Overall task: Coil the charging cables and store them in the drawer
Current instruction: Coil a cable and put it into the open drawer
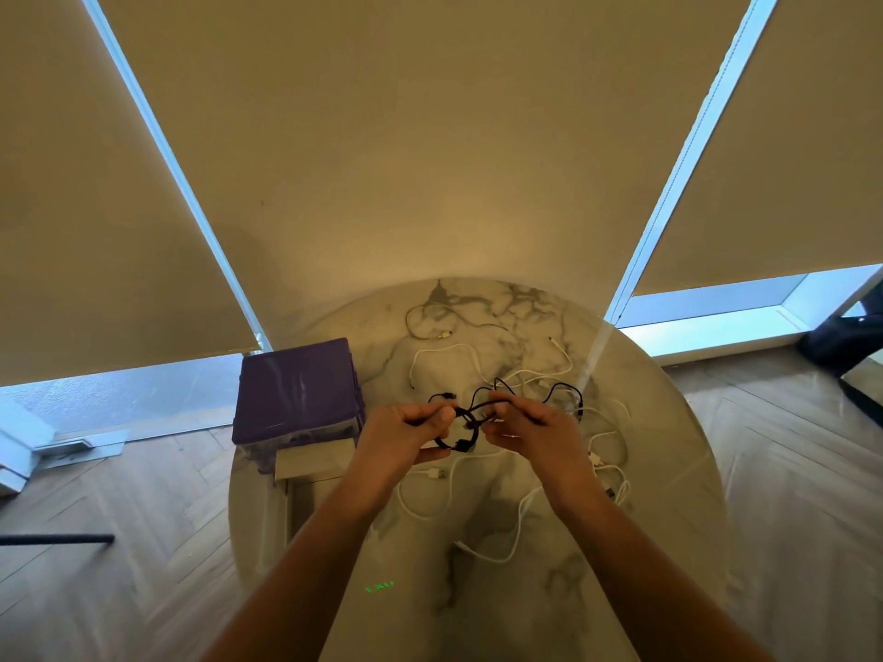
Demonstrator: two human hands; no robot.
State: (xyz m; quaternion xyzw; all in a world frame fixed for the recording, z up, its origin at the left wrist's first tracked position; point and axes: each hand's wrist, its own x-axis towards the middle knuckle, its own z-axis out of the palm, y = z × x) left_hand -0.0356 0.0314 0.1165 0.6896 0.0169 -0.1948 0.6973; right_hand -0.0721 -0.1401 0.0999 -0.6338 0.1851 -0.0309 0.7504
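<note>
A round white marble-patterned tabletop with grey veining (pixel 645 470) is carrying everything here. A purple plastic drawer box (pixel 297 389) is sitting at its left edge, with a pale drawer (pixel 313 460) sticking out at the bottom toward the viewer. Several thin white charging cables (pixel 497 542) are lying loose and tangled across the middle and right of the surface, some crossing each other.
</note>
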